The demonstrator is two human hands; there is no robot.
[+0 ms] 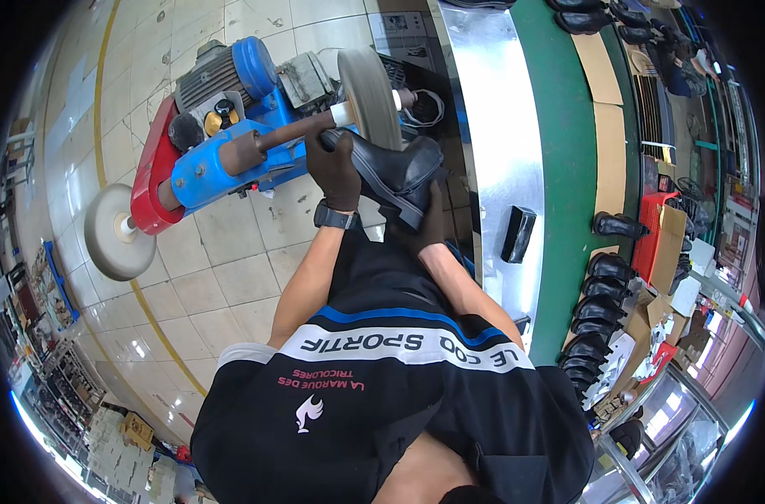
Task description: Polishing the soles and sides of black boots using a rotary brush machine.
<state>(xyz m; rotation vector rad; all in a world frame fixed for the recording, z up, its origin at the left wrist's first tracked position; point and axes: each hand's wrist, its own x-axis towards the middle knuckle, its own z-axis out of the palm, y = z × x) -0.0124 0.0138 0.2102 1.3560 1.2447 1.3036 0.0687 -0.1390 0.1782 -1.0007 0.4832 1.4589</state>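
Note:
Both my hands, in dark brown gloves, hold a glossy black leather shoe [399,168] against or very close to the grey buffing wheel [367,97]. My left hand [334,172] is closed on the toe end, just below the machine's shaft [294,130]. Around the heel end, my right hand [426,220] grips the shoe from its right side; some of its fingers are hidden. The sole and heel face toward me and to the left. Whether the shoe's upper touches the wheel I cannot tell.
A blue motor [252,67], red belt guard [154,168] and second pale wheel [118,233] belong to the machine on the tiled floor. At right, a metal ledge [504,126] carries a black block [518,233]; beyond it, several black shoes [601,298] line a green surface [563,168].

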